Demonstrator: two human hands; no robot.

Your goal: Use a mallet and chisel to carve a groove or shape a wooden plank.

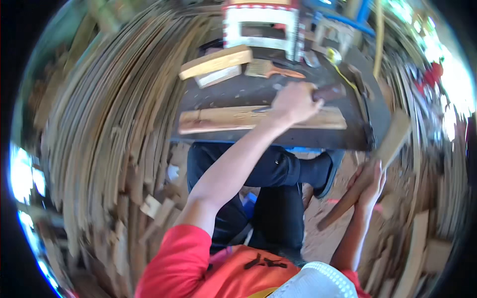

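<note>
My left hand (294, 103) is closed around a chisel; its dark handle (330, 93) sticks out to the right and its thin blade (262, 109) points left, low over the board. Under the hand lies a long pale wooden board (213, 120), with carved marks on its upper face near the blade. Off to the right of the table, my right hand (370, 187) grips a flat wooden mallet (392, 134), its broad end tilted up and away from me. The mallet is apart from the chisel. Whether the blade touches the wood I cannot tell.
On the dark table (198, 102) lie a brush (268, 68), a yellowish wood block (216, 62) and a yellow tape or cord (345, 78). A red-and-white frame (263, 30) stands at the back. Stacked wood strips (114, 94) line the left; more stand at the right.
</note>
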